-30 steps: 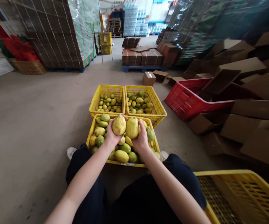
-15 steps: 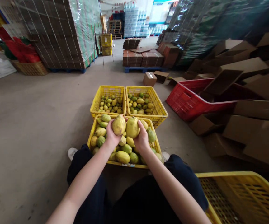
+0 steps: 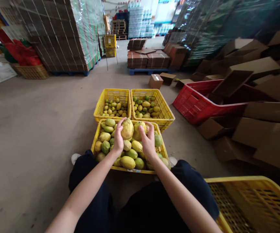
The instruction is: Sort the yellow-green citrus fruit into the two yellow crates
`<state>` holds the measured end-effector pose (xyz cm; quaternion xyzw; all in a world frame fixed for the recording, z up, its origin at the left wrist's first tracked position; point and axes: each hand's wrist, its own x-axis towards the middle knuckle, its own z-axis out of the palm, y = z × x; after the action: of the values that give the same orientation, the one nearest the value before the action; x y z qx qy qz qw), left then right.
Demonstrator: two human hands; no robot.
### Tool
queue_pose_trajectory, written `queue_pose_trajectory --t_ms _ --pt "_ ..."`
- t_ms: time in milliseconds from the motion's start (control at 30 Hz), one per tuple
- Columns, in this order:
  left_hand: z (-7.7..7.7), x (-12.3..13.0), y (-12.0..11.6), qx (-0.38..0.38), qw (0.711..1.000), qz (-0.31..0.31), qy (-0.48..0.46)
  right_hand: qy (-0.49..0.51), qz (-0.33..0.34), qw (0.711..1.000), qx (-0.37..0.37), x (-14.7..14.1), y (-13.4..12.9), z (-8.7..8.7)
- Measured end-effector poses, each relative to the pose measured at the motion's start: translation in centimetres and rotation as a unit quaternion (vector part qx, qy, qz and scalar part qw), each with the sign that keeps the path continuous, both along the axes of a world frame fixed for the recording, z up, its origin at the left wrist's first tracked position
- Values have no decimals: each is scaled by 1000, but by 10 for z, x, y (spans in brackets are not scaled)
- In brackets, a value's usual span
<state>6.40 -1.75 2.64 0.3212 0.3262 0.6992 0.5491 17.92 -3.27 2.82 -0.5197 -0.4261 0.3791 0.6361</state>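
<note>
My left hand (image 3: 118, 139) is curved round a large, lumpy yellow fruit (image 3: 127, 129) with brownish marks, its palm along the fruit's left side. A second yellow fruit (image 3: 136, 132), shaped much like a lemon, sits in my right hand (image 3: 149, 141), partly hidden by the thumb and fingers. Both fruits are held side by side above a yellow plastic crate (image 3: 96, 135). Inside it lie several green and yellow fruits, among them a long yellow one (image 3: 127, 162) near the front edge.
Behind stand two more yellow crates, left (image 3: 100, 103) and right (image 3: 167, 109), with smaller fruits. A red crate (image 3: 191, 100) and open cardboard boxes (image 3: 263, 136) lie to the right. Another yellow crate (image 3: 239, 180) is by my right knee. Flattened cardboard (image 3: 149, 60) is stacked on a blue pallet.
Both hands have turned: the left fingers now stand upright along the fruit's side, and the right thumb and fingers reach over the front of its fruit. The left fruit has shifted slightly right.
</note>
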Motion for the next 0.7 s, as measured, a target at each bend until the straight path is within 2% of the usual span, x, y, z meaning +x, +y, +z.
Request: queue_pose_trajectory --t_ms 167,267,400,500,633,700 --pt "1 -8 -2 -68 996 -62 9 -22 -27 999 -10 6 1 -4" --pt "6 -15 -4 -73 993 -89 32 11 -28 999 -36 10 3 -9" --pt "19 -20 -5 -61 992 -85 70 124 14 989 -79 12 4 -12" --pt "25 -24 -4 -75 989 -105 72 167 45 980 -97 11 3 -7" --pt "25 -27 -2 -81 988 -127 42 211 156 959 -107 4 -1 -1" --pt "23 -26 -4 -80 987 -136 13 232 168 952 -105 -2 -4 -2"
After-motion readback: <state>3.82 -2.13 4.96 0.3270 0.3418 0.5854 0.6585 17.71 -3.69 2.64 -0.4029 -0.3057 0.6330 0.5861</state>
